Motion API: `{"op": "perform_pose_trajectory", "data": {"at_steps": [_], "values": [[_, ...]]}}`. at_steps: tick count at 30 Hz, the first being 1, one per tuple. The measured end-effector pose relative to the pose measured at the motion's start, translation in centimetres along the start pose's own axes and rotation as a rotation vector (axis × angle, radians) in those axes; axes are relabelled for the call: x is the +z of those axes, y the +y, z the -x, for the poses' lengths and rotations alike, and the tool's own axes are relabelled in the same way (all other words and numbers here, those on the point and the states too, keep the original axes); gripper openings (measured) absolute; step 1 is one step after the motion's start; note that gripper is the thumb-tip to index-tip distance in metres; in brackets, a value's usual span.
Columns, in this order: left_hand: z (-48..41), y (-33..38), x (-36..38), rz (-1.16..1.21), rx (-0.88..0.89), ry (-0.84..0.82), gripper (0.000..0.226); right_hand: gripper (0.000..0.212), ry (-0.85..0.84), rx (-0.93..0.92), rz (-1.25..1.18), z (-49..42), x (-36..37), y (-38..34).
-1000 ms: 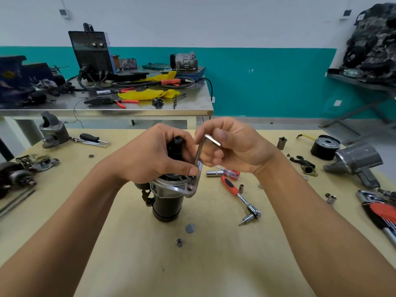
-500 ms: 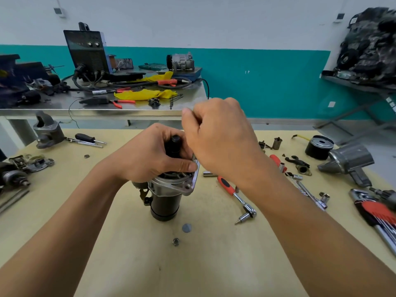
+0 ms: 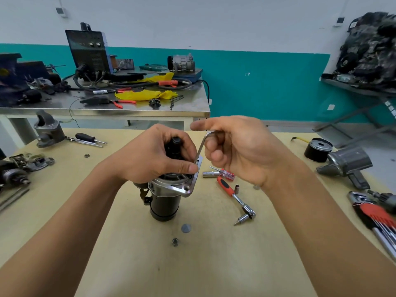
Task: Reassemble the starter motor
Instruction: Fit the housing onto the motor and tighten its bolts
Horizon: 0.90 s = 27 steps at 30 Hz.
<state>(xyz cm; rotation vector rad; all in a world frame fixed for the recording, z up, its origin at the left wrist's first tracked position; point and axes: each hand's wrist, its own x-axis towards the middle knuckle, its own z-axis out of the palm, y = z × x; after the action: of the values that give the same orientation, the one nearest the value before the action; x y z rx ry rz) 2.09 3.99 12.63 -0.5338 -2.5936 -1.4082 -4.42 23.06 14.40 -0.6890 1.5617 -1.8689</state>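
Tabletop spread widest before you, its pale surface bare across the near half between your forearms, its far edge running just behind your hands. Near the middle stood the starter motor, upright on its black end and well in from every edge. Your left hand was curled over its top, fingers wrapped round the black shaft end and thumb pressed by the silver flange. Your right hand sat just beside it, forefinger stretched out, the other fingers gripping the short arm of a hex key whose long arm slanted down to the flange. A red-handled ratchet lay right of the motor, apart from it. In front, a flat grey disc and a small nut lay close together.
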Motion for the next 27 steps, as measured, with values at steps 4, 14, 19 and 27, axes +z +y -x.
{"op": "perform_pose_trajectory", "data": {"at_steps": [4, 14, 19, 27], "values": [[-0.1, -0.2, -0.3, 0.034, 0.019, -0.037, 0.017, 0.031, -0.179, -0.082, -0.224, 0.3, -0.5, 1.5], [-0.5, -0.7, -1.7, 0.032, 0.053, -0.199, 0.017, 0.036, -1.019, -0.007, 0.02, -6.0, -2.3, 0.6], [-0.4, -1.1, -2.0, 0.04, 0.042, -0.209, 0.014, 0.036, -1.146, 0.034, -0.095, -7.7, -1.6, 1.7], [-0.7, -2.2, -2.1, 0.111, 0.112, -0.13, 0.033, 0.036, -1.14, 0.088, -0.084, -7.6, -0.1, 1.8]]}}
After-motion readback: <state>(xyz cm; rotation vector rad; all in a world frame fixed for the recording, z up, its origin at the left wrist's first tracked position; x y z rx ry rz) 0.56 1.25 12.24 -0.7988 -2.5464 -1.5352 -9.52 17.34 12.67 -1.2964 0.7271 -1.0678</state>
